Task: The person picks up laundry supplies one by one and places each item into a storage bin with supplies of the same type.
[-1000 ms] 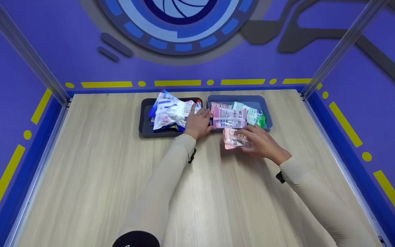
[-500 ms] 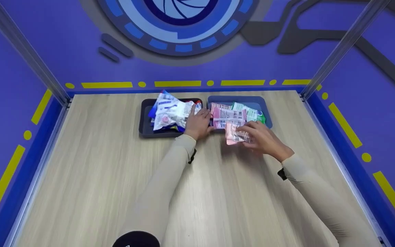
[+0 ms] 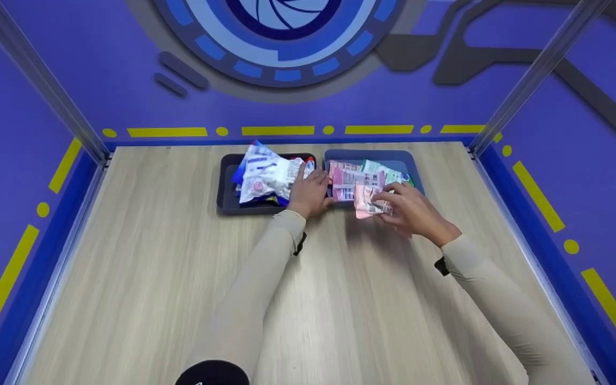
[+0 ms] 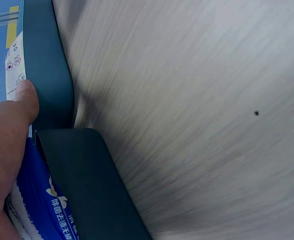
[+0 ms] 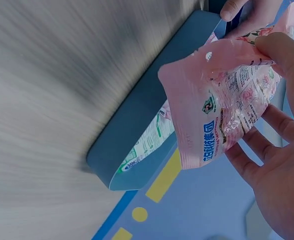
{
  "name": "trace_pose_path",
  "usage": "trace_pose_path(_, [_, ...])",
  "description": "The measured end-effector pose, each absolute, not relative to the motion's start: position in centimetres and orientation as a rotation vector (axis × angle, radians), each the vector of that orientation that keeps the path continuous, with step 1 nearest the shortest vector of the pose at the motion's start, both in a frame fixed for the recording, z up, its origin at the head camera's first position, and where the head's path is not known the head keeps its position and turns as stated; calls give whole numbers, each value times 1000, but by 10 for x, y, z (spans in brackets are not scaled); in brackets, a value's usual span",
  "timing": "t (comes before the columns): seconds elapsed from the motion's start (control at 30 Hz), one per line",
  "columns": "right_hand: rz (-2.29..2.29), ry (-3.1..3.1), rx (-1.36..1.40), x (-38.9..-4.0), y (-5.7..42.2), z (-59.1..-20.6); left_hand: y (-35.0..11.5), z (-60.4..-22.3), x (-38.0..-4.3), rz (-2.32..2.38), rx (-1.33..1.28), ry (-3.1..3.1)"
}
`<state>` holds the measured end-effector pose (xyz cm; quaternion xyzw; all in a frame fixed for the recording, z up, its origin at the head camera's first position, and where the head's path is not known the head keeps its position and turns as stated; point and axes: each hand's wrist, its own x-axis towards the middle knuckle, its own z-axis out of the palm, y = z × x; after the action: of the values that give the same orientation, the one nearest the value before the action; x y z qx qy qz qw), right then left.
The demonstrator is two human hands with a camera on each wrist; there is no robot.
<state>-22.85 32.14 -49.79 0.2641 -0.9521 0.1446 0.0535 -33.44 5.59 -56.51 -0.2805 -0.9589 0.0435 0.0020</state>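
My right hand (image 3: 417, 213) pinches a small glossy pink packet (image 3: 366, 203) between thumb and fingers, over the front rim of the blue-grey tray (image 3: 410, 158). In the right wrist view the packet (image 5: 199, 105) hangs tilted, with blue and dark print. Below it in that tray lie a mauve-pink packet (image 3: 348, 177) and a green-and-white packet (image 3: 385, 171). With fingers extended, my left hand (image 3: 308, 193) rests where the two trays meet, touching a white packet (image 3: 262, 176) in the dark tray (image 3: 224, 204). Its thumb (image 4: 27, 97) lies at the blue-grey tray's rim.
Both trays stand side by side at the back of a wooden table (image 3: 308, 299). A blue packet (image 4: 42, 200) shows under the white one. Purple panels (image 3: 126, 75) with yellow marks enclose the table at the back and sides.
My right hand has moved the pink packet up and slightly right, from in front of the blue-grey tray to over its front rim. The left hand has stayed in place.
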Motion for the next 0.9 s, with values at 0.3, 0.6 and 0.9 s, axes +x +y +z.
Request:
trace_pose_path(0.3, [433,-2897,781,-233,323,-492,55,-564,-333,154,-883,-2990])
trace_pose_path(0.6, [412,-2918,754,-238,323,-491,56,-564,-333,192,-880,-3006])
trace_pose_path(0.9, [368,-2908,756,-246,323,-488,55,-564,-333,151,-891,-2997])
